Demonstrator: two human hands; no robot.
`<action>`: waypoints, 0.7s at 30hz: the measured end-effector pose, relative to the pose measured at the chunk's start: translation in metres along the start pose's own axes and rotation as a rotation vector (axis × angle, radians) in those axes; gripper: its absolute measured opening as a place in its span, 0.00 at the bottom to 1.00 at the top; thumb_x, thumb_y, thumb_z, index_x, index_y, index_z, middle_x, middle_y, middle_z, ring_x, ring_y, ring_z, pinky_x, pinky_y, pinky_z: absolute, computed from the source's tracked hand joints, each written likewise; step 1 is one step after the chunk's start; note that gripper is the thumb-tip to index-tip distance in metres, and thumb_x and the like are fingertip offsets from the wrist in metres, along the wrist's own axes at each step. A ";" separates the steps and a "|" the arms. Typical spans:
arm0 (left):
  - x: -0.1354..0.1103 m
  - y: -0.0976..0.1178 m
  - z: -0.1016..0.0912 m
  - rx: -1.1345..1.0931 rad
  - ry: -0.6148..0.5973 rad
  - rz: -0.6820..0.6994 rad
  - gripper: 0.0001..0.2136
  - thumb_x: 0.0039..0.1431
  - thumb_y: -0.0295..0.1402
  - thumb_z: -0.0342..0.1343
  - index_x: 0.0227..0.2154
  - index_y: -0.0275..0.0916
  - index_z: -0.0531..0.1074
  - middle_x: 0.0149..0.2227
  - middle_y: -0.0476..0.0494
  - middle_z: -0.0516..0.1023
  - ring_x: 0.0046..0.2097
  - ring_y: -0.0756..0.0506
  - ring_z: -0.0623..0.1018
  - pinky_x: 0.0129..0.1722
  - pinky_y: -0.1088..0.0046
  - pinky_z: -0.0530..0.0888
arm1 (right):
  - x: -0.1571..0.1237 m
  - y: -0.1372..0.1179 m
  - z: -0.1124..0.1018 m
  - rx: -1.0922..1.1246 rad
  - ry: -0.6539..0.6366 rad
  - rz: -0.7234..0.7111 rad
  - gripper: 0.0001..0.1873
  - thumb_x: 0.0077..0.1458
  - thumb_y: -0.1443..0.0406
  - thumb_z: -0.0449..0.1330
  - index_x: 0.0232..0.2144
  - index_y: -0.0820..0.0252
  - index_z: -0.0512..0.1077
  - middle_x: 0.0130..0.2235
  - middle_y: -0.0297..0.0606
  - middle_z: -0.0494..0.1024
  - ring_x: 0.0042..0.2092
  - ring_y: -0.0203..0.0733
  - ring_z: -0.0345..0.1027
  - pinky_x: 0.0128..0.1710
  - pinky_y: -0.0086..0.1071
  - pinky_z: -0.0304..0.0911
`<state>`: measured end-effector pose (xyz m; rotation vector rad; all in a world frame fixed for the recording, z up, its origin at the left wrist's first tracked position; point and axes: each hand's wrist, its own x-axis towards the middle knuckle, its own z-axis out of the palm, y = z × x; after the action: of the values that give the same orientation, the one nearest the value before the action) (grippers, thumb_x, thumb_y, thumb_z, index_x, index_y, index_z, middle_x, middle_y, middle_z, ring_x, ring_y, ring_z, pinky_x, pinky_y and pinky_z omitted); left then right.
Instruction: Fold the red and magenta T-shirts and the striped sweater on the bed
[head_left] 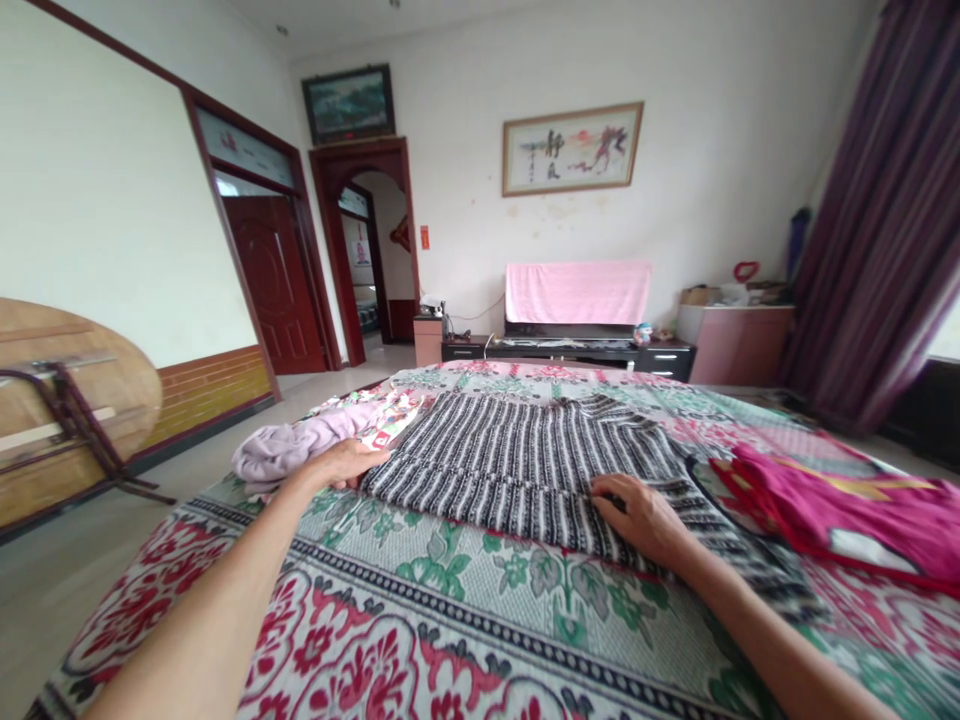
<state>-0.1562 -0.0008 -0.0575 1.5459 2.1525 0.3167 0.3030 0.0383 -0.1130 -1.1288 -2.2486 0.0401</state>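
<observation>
A black-and-white striped knit sweater (487, 450) lies spread on a patterned bedspread (465, 580), its near edge folded over. At its near left corner, my left hand (349, 463) is closed on the fabric, with the fingertips partly hidden. My right hand (637, 515) rests on the right part of the sweater, its fingers curled and closed on the knit near the fold line. One sleeve (772, 570) stretches out to the right, beneath and past my right forearm. Just beyond my left hand is a crumpled pale lilac garment (292, 445).
Pink and red clothes (862, 505) are piled at the right of the bedspread. A white printed cloth (382, 420) lies left of the sweater. Past the far edge stands a low black cabinet (585, 352) with a pink towel (577, 292) above it. A folded round table (82, 400) leans at left.
</observation>
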 end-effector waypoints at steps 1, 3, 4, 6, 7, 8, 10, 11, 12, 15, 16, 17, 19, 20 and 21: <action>0.003 -0.001 0.002 0.020 0.009 0.010 0.23 0.49 0.55 0.48 0.26 0.37 0.70 0.18 0.49 0.67 0.21 0.49 0.66 0.20 0.76 0.59 | 0.000 0.000 0.000 0.001 0.000 -0.001 0.10 0.54 0.62 0.51 0.30 0.56 0.72 0.39 0.38 0.79 0.41 0.43 0.72 0.46 0.38 0.65; 0.010 -0.002 0.007 0.060 0.073 0.085 0.19 0.50 0.50 0.49 0.23 0.38 0.68 0.17 0.51 0.64 0.22 0.49 0.66 0.21 0.76 0.59 | 0.000 0.000 0.000 -0.001 -0.003 -0.002 0.10 0.54 0.62 0.51 0.30 0.56 0.72 0.39 0.38 0.79 0.41 0.43 0.72 0.46 0.38 0.65; 0.014 -0.002 0.011 0.079 0.130 0.134 0.17 0.51 0.48 0.48 0.21 0.38 0.67 0.18 0.51 0.64 0.23 0.50 0.66 0.22 0.76 0.58 | 0.000 0.000 0.000 -0.005 -0.004 -0.002 0.10 0.54 0.62 0.51 0.30 0.56 0.72 0.39 0.38 0.79 0.41 0.43 0.72 0.46 0.38 0.65; 0.021 0.000 0.019 0.113 0.266 0.211 0.16 0.53 0.44 0.46 0.19 0.38 0.66 0.19 0.51 0.64 0.26 0.49 0.67 0.25 0.76 0.58 | 0.000 -0.001 0.000 -0.011 -0.009 0.001 0.10 0.54 0.62 0.51 0.30 0.55 0.72 0.39 0.37 0.78 0.42 0.43 0.72 0.46 0.38 0.65; 0.024 0.002 0.023 0.125 0.322 0.225 0.17 0.54 0.43 0.45 0.18 0.38 0.66 0.20 0.50 0.65 0.27 0.49 0.67 0.26 0.76 0.58 | 0.000 -0.001 0.000 -0.013 -0.014 0.003 0.10 0.54 0.62 0.51 0.30 0.55 0.72 0.39 0.37 0.78 0.42 0.43 0.72 0.46 0.37 0.65; 0.027 0.004 0.028 0.132 0.364 0.222 0.17 0.55 0.42 0.44 0.19 0.38 0.67 0.21 0.50 0.67 0.28 0.49 0.68 0.26 0.76 0.58 | 0.000 -0.001 0.000 -0.015 -0.020 0.006 0.11 0.55 0.62 0.50 0.30 0.55 0.72 0.39 0.37 0.78 0.42 0.43 0.72 0.46 0.37 0.65; 0.029 0.009 0.036 0.136 0.410 0.195 0.17 0.56 0.41 0.43 0.21 0.38 0.69 0.23 0.48 0.69 0.29 0.48 0.69 0.27 0.75 0.58 | 0.000 -0.001 0.000 -0.018 -0.029 0.011 0.11 0.55 0.62 0.50 0.30 0.56 0.72 0.39 0.38 0.78 0.42 0.43 0.71 0.46 0.38 0.65; 0.029 0.011 0.038 0.138 0.424 0.182 0.17 0.57 0.42 0.42 0.23 0.38 0.70 0.24 0.47 0.70 0.30 0.48 0.70 0.27 0.75 0.58 | 0.000 -0.001 0.000 -0.020 -0.035 0.012 0.11 0.55 0.62 0.50 0.31 0.55 0.72 0.39 0.38 0.78 0.42 0.43 0.71 0.46 0.38 0.65; 0.028 0.012 0.040 0.144 0.435 0.172 0.18 0.57 0.43 0.42 0.24 0.38 0.71 0.25 0.46 0.71 0.30 0.47 0.70 0.27 0.75 0.58 | 0.000 -0.001 0.000 -0.021 -0.037 0.011 0.11 0.55 0.62 0.50 0.31 0.55 0.72 0.40 0.38 0.78 0.42 0.43 0.71 0.46 0.38 0.65; 0.022 0.012 0.039 0.185 0.446 0.120 0.21 0.56 0.48 0.42 0.24 0.39 0.71 0.24 0.45 0.71 0.29 0.47 0.70 0.26 0.74 0.56 | 0.000 -0.001 0.000 -0.027 -0.033 0.003 0.11 0.56 0.62 0.50 0.31 0.55 0.72 0.40 0.38 0.78 0.42 0.43 0.71 0.47 0.38 0.64; 0.020 0.010 0.036 0.198 0.430 0.097 0.21 0.56 0.49 0.42 0.23 0.39 0.71 0.23 0.45 0.70 0.28 0.47 0.70 0.26 0.74 0.56 | 0.000 0.000 0.000 -0.030 -0.031 -0.001 0.11 0.56 0.62 0.50 0.31 0.56 0.72 0.40 0.38 0.78 0.42 0.43 0.71 0.47 0.38 0.64; 0.019 0.008 0.033 0.208 0.404 0.080 0.21 0.56 0.50 0.42 0.21 0.39 0.70 0.22 0.45 0.69 0.28 0.47 0.69 0.25 0.74 0.55 | 0.000 -0.001 0.000 -0.033 -0.028 -0.004 0.11 0.56 0.62 0.50 0.31 0.56 0.72 0.40 0.38 0.78 0.42 0.43 0.72 0.46 0.38 0.65; 0.018 0.002 0.027 0.218 0.339 0.082 0.21 0.55 0.49 0.43 0.19 0.39 0.68 0.20 0.46 0.67 0.27 0.47 0.69 0.24 0.74 0.55 | 0.000 -0.001 -0.001 -0.039 -0.025 -0.008 0.11 0.56 0.62 0.50 0.30 0.56 0.71 0.39 0.38 0.78 0.42 0.43 0.72 0.46 0.37 0.65; 0.019 -0.001 0.025 0.222 0.311 0.102 0.21 0.55 0.49 0.44 0.18 0.39 0.67 0.20 0.47 0.66 0.27 0.47 0.69 0.24 0.74 0.55 | 0.000 -0.001 0.000 -0.042 -0.023 -0.010 0.11 0.56 0.62 0.50 0.30 0.56 0.71 0.39 0.38 0.78 0.42 0.43 0.72 0.46 0.36 0.65; 0.019 -0.004 0.023 0.231 0.291 0.121 0.20 0.54 0.48 0.44 0.17 0.39 0.66 0.19 0.47 0.66 0.27 0.47 0.69 0.24 0.74 0.55 | 0.000 -0.001 0.000 -0.044 -0.023 -0.012 0.11 0.56 0.62 0.50 0.31 0.56 0.71 0.39 0.38 0.78 0.42 0.43 0.72 0.46 0.36 0.64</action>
<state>-0.1525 0.0141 -0.0839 1.8633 2.3904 0.3627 0.3026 0.0378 -0.1126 -1.1430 -2.2864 -0.0010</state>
